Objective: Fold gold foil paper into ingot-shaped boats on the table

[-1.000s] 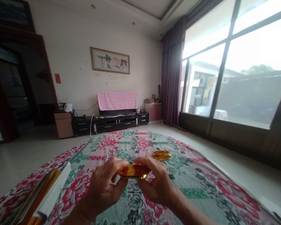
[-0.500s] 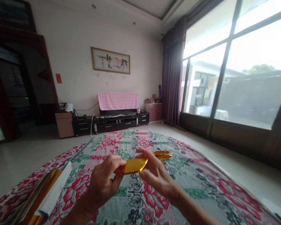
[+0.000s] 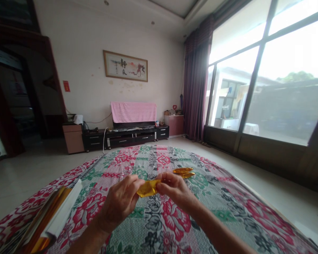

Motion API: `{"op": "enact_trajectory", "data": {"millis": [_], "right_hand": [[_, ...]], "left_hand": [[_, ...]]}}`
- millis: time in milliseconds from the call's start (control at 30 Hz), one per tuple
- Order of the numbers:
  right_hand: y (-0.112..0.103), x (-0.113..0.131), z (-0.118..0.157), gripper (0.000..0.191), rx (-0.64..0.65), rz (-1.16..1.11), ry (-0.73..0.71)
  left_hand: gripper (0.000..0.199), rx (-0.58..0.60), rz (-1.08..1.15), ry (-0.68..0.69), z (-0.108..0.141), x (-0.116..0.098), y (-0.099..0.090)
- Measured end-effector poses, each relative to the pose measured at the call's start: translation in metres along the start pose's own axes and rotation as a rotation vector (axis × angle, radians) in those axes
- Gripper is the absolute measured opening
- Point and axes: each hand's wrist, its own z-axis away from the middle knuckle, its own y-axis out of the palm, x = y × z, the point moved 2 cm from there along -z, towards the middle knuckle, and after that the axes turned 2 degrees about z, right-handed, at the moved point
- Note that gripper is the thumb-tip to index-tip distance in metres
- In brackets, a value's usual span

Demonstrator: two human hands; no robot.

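A folded piece of shiny gold foil paper [image 3: 147, 188] is stretched between my two hands, above the flowered cloth. My left hand [image 3: 123, 195] pinches its left end between thumb and fingers. At the other end, my right hand [image 3: 173, 187] grips the tip with thumb and forefinger. Just beyond my right hand, two slim folded gold foil pieces [image 3: 184, 173] lie side by side on the cloth. The ends of the held piece are hidden under my fingers.
A round table wears a red, green and grey flowered cloth [image 3: 172, 215]. At the near left lies a stack of gold and white sheets [image 3: 51, 218]. Beyond the table stand a black low cabinet [image 3: 127, 139] and a pink cloth cover [image 3: 134, 112]. Large windows [image 3: 286, 88] line the right.
My right hand, whose fingers were apart around the right end of the foil paper, has closed on that end. The foil now looks more creased. My left hand keeps its hold.
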Motion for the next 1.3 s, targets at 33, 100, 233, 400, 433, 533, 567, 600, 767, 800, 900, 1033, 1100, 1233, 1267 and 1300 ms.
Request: {"op": "enact_trajectory", "data": {"millis": [33, 100, 233, 400, 433, 533, 567, 600, 767, 800, 900, 1033, 1100, 1233, 1267, 1300], "right_hand": [[0.000, -0.002, -0.001, 0.013, -0.027, 0.016, -0.032], [-0.001, -0.005, -0.002, 0.009, -0.124, 0.104, -0.115], [-0.001, -0.004, -0.001, 0.005, -0.259, 0.416, -0.347], [0.001, -0.001, 0.005, 0.011, -0.251, 0.618, -0.527], [0.001, -0.002, 0.005, 0.012, -0.245, 0.642, -0.538], [0.000, -0.004, 0.006, 0.015, -0.224, 0.687, -0.554], [0.000, -0.005, 0.006, 0.015, -0.216, 0.695, -0.555], [0.000, -0.007, 0.006, 0.016, -0.211, 0.701, -0.555], [-0.003, -0.014, 0.005, 0.021, -0.226, 0.714, -0.553], [-0.003, -0.015, 0.004, 0.022, -0.229, 0.718, -0.553], [-0.004, -0.014, 0.005, 0.024, -0.228, 0.716, -0.551], [0.000, -0.008, 0.007, 0.022, -0.202, 0.625, -0.493], [0.003, -0.008, 0.006, 0.019, -0.247, 0.550, -0.393], [0.003, -0.017, 0.001, 0.012, -0.363, 0.421, -0.095], [0.003, -0.021, 0.000, 0.011, -0.368, 0.387, -0.040], [0.002, -0.024, -0.001, 0.011, -0.368, 0.353, 0.001]], "left_hand": [[0.037, -0.011, 0.035, -0.067, 0.000, 0.002, 0.003], [0.046, -0.082, 0.136, -0.307, 0.001, 0.008, 0.009], [0.047, -0.102, 0.581, -0.819, 0.001, 0.013, 0.018], [0.043, -0.117, 0.893, -1.034, -0.002, 0.007, 0.015], [0.041, -0.124, 0.891, -1.048, -0.003, 0.007, 0.014], [0.040, -0.137, 0.832, -1.083, -0.001, 0.008, 0.015], [0.039, -0.143, 0.808, -1.086, 0.000, 0.009, 0.016], [0.037, -0.148, 0.788, -1.080, 0.001, 0.009, 0.018], [0.033, -0.150, 0.764, -1.089, 0.003, 0.010, 0.023], [0.034, -0.139, 0.773, -1.109, 0.003, 0.011, 0.023], [0.038, -0.088, 0.784, -1.146, 0.003, 0.012, 0.024], [0.034, -0.031, 0.723, -1.109, 0.003, 0.013, 0.024], [0.030, -0.025, 0.679, -1.081, 0.003, 0.012, 0.024], [0.026, 0.015, 0.591, -1.054, 0.003, 0.008, 0.025], [0.026, 0.033, 0.576, -1.056, 0.003, 0.007, 0.026], [0.025, 0.049, 0.566, -1.062, 0.003, 0.006, 0.027]]}}
